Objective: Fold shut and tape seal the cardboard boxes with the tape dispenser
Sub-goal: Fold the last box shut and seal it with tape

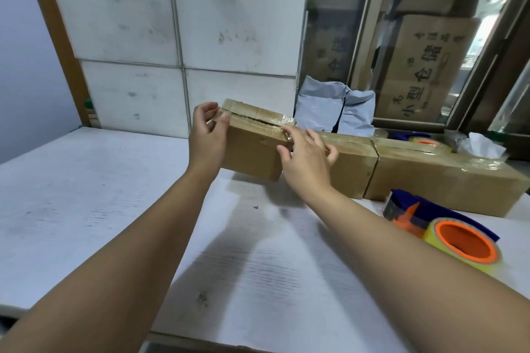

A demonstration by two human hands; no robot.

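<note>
Gripping the box [252, 149] by both ends, you are carrying it between your hands. Your left hand [208, 135] is curling round its left end with the thumb lying on the near top edge. Your right hand [307, 157] is clasping the right end, fingers spread over the corner.

The box is tilting and seems to be hanging just above the table [86, 195] beneath your forearms. You should be squeezing evenly from both ends and levelling it before lowering, since plain brown card is matte and grippy but dents at the corners.

Glossy clear tape [266, 117] is running along the top seam and wrinkling by your right fingers. A dark slit seems to be showing there, so check it.

Right of your right hand, two more boxes [441, 180] are standing end to end. The tape dispenser [447, 226], blue-framed with an orange core, is lying beside your right forearm.
</note>
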